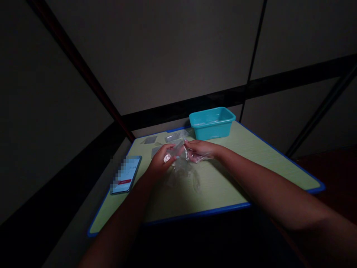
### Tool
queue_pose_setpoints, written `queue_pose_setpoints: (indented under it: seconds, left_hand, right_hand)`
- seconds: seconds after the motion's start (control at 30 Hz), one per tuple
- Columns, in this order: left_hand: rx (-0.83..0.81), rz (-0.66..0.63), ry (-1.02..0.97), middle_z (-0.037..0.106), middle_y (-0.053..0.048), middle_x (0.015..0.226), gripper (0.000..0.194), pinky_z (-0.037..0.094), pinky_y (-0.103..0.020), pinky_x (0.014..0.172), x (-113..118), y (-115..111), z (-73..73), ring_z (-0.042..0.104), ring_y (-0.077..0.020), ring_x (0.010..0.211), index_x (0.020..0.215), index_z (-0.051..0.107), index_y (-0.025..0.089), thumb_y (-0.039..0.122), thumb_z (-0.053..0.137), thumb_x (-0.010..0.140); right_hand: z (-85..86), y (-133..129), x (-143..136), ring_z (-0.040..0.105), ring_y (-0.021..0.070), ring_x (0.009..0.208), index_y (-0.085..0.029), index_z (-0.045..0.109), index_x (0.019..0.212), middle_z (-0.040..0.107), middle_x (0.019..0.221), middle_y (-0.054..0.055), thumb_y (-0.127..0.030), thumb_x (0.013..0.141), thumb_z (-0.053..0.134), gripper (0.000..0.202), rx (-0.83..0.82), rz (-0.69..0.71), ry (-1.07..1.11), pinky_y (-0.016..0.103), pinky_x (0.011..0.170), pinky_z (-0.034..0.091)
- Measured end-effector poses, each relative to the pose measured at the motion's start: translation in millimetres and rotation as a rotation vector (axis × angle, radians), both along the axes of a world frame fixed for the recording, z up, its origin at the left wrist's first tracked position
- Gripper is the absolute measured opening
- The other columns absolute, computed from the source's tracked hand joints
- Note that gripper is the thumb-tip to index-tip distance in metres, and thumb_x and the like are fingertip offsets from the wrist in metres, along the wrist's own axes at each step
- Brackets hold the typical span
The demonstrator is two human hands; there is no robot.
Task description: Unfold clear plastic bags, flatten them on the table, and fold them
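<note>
Presently, your left hand: thumb and fingertips (160,160) are partly curled, a narrow gap between them taken up by crumpled, see-through plastic film (182,165); the grip looks light rather than clenched.
Your right hand: thumb and forefinger (199,146) close in a pinch at the film's upper edge; more film lies about the palm, and you cannot tell from here how firmly it is caught.
Plastic film: between your two hands, above the middle of the pale green, blue-edged worktop (223,190); its lower folds spread towards you, and whether it is one piece or several is unclear.
Slip risk: thin, slick film could slide out of that light left grip if you pull unevenly; a sharp tug could tear it.
Flat packets: a greyish, clear flat packet (150,140) and other clear plastic lie just beyond your left hand; a sweeping knuckle might drag them together.
Tub: the turquoise, rectangular plastic tub (213,131) stands upright behind your right hand; a backward swing could knock it.
Phone: the slim, lit-screen phone (128,173) lies near the left edge; your left forearm might nudge it off.
</note>
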State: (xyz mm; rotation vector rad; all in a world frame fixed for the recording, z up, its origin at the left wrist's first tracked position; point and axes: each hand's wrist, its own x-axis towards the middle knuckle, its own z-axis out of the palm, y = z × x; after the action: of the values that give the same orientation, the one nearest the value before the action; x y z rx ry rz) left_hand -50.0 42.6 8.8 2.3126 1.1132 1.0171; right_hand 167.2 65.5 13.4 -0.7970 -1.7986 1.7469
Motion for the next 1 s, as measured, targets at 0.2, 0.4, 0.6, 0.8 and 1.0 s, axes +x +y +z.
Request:
queue_pose_setpoints:
  seconds: [0.2, 0.4, 0.6, 0.8, 1.0]
  left_hand:
    - [-0.208, 0.038, -0.192, 0.064, -0.005, 0.097, 0.037, 0.045, -0.028, 0.074, -0.8, -1.4, 2.2, 0.061, -0.0196, 0.087, 0.112, 0.056, 0.018, 0.034, 0.058, 0.079]
    - [-0.193, 0.208, -0.409, 0.062, -0.001, 0.065, 0.029, 0.042, -0.024, 0.063, -2.3, 3.6, 6.2, 0.056, -0.0149, 0.065, 0.065, 0.063, 0.015, 0.04, 0.059, 0.079]
    - [-0.342, 0.164, -0.866, 0.062, -0.001, 0.063, 0.027, 0.045, -0.022, 0.056, -5.0, 10.4, 4.7, 0.056, -0.0112, 0.055, 0.071, 0.062, 0.014, 0.04, 0.065, 0.077]
    - [-0.352, 0.288, -0.901, 0.056, 0.003, 0.05, 0.022, 0.034, -0.016, 0.036, -6.0, 9.2, 10.2, 0.045, -0.007, 0.035, 0.071, 0.057, 0.015, 0.033, 0.058, 0.083]
    - [-0.523, 0.312, -0.9, 0.05, 0.004, 0.044, 0.026, 0.028, -0.015, 0.031, -4.7, 6.3, 15.0, 0.039, -0.007, 0.03, 0.08, 0.059, 0.015, 0.032, 0.043, 0.091]
  right_hand:
    - [0.3, -1.5, 0.7, 0.035, 0.0073, 0.034, -0.011, 0.063, 0.101, 0.05, 0.044, -0.002, -0.063, 0.09, 0.031, 0.062, -0.022, -0.024, -0.01, 0.018, 0.035, 0.025]
    - [2.8, -3.8, 4.2, 0.039, 0.0052, 0.04, -0.012, 0.064, 0.097, 0.048, 0.049, -0.007, -0.055, 0.072, 0.067, 0.05, 0.002, 0.129, -0.07, 0.017, 0.039, 0.026]
    - [-3.7, 3.4, 6.2, 0.048, 0.0078, 0.054, -0.011, 0.064, 0.07, 0.057, 0.058, -0.004, -0.034, 0.055, 0.079, 0.031, 0.13, 0.051, -0.166, 0.021, 0.054, 0.036]
    - [-8.5, 16.2, 5.1, 0.046, 0.0079, 0.052, -0.013, 0.061, 0.062, 0.056, 0.056, -0.002, -0.034, 0.071, 0.067, 0.024, 0.252, -0.335, -0.005, 0.021, 0.053, 0.034]
    - [-0.5, 12.5, -0.2, 0.06, 0.0125, 0.055, -0.017, 0.05, 0.064, 0.062, 0.058, 0.001, -0.031, 0.083, 0.06, 0.026, -0.029, -0.499, 0.348, 0.026, 0.063, 0.048]
